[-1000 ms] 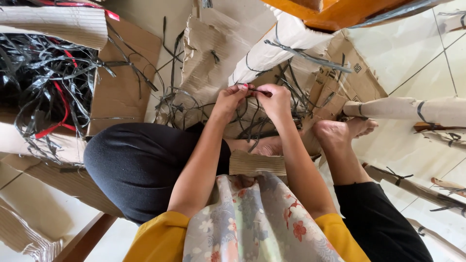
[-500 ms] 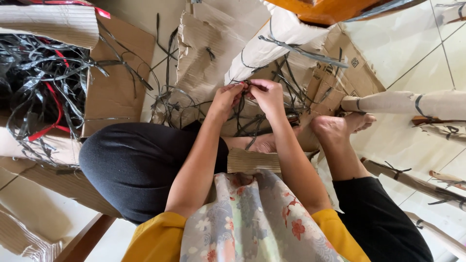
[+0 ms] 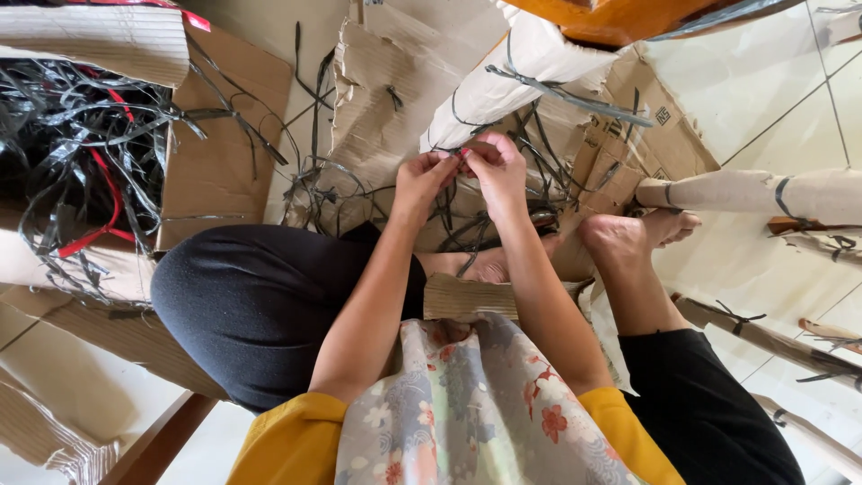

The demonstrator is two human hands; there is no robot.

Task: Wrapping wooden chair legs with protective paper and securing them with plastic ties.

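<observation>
The person sits on the tiled floor (image 3: pixel 745 108) with legs folded, both arms reaching forward over the lap. The left hand (image 3: pixel 420 180) and the right hand (image 3: pixel 496 169) meet at the fingertips just in front of the knees, touching one another. The fingers of both hands are closed in a pinch on a thin dark strap (image 3: pixel 453 160) with a small red spot between the fingertips; what that red spot is cannot be told. The strap lies at the near edge of a white paper-wrapped bundle (image 3: pixel 530 67), which rests tilted on flattened cardboard sheets (image 3: pixel 382 85), and further dark straps run across the bundle. Loose black strap pieces (image 3: pixel 314 193) lie scattered on the cardboard around the hands. To the left, well apart from the hands, an open cardboard box (image 3: pixel 224 135) holds a tangled heap of black straps (image 3: pixel 72 153) with some red ones among them. To the right, several paper-wrapped rolls (image 3: pixel 763 193) tied with dark straps lie on the floor beside the person's bare foot (image 3: pixel 633 235). A floral cloth (image 3: pixel 476 404) covers the lap. A small cardboard piece (image 3: pixel 467 296) sits against the legs beneath the forearms.
</observation>
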